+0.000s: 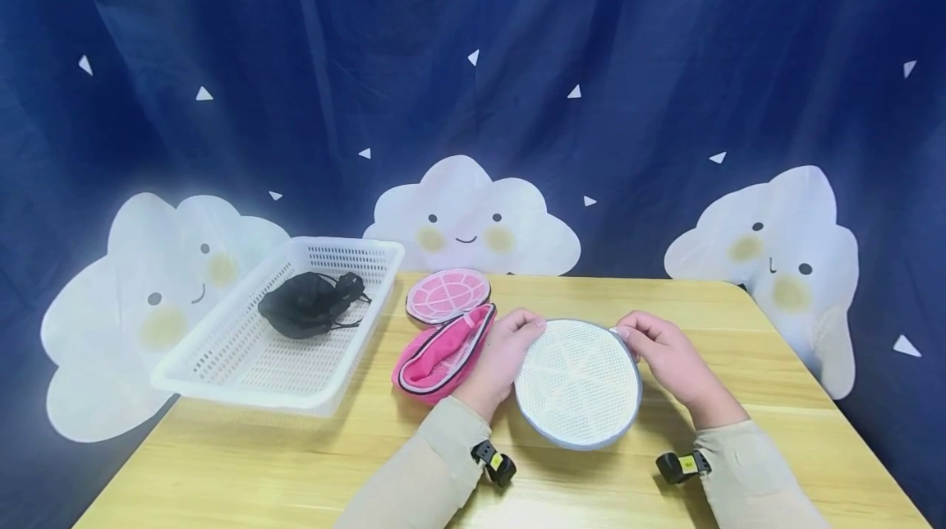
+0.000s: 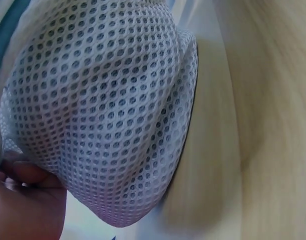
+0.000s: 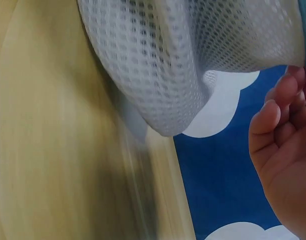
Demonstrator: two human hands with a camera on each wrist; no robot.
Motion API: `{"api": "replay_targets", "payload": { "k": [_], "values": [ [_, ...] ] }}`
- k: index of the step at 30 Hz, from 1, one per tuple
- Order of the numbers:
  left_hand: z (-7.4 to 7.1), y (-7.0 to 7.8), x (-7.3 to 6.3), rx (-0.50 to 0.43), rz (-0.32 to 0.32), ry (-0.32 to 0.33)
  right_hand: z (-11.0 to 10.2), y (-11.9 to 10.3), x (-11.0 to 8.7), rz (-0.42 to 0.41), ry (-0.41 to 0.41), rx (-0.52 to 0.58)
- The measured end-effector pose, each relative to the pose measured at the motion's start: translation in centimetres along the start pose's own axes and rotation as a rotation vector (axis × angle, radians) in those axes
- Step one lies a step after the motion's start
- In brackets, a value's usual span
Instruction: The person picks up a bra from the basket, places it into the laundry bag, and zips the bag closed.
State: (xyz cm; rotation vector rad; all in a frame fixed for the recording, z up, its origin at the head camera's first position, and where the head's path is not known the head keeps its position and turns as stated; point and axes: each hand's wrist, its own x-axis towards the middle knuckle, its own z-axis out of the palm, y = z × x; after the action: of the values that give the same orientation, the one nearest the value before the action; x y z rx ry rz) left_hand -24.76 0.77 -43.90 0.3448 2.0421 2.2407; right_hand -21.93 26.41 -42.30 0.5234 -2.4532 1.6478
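A white mesh laundry bag (image 1: pixel 578 385) with a round face and blue trim is tilted toward me over the front of the table. My left hand (image 1: pixel 510 352) grips its upper left rim. At the upper right of the rim, my right hand (image 1: pixel 668 352) pinches the edge; what exactly lies between those fingertips is too small to tell. Both wrist views show the bag's sagging honeycomb mesh (image 2: pixel 103 100) beside the wooden tabletop. Just left of my left hand lies a pink mesh bag (image 1: pixel 436 361), unzipped, its round pink lid (image 1: pixel 447 296) folded back behind it.
On the left of the table (image 1: pixel 702 303) stands a white perforated plastic basket (image 1: pixel 325 397). A black bundled item with thin cords (image 1: pixel 310 305) lies inside it. Behind the table hangs a dark blue curtain (image 1: pixel 473 36) printed with clouds and triangles.
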Motion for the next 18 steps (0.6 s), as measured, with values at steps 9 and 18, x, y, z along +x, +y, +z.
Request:
{"api": "replay_targets", "payload": {
  "k": [9,18],
  "values": [
    [0.18,0.29,-0.24,0.021,-0.008,-0.160,-0.18,-0.61,-0.12,0.043,0.090,0.011],
    [0.32,0.22,-0.72,0.109,0.020,-0.197,-0.34,0.00,-0.15,0.072,-0.003,0.048]
  ]
}}
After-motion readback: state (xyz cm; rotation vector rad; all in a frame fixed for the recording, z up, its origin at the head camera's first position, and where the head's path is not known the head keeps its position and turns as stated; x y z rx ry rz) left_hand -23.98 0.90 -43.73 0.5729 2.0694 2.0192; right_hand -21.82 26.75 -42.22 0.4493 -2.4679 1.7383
